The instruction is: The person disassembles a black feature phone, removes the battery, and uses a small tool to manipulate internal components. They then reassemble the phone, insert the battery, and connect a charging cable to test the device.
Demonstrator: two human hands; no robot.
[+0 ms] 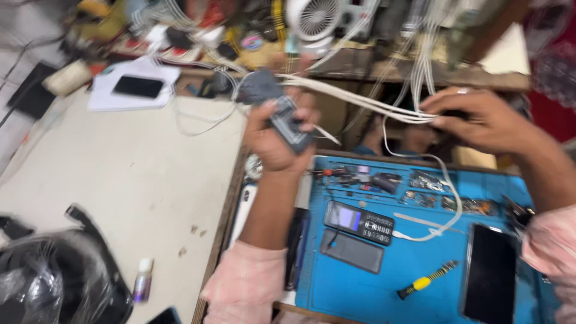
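Head view. Left hand (277, 135): raised above the bench, closed around a small dark device (292, 125), thumb across its face. Right hand (486, 120): level with the left and well to its right, fingers pinched on a bundle of white cables (360, 99) that runs between the two hands. Below both hands: blue mat (360, 294) carrying a keypad phone (359, 222), a dark cover (351, 251) just beside it, a yellow screwdriver (426, 280) and a black phone (491, 273). Handling note: best to keep the device gripped firm and draw one cable from the bundle without dragging it over the mat's loose parts.
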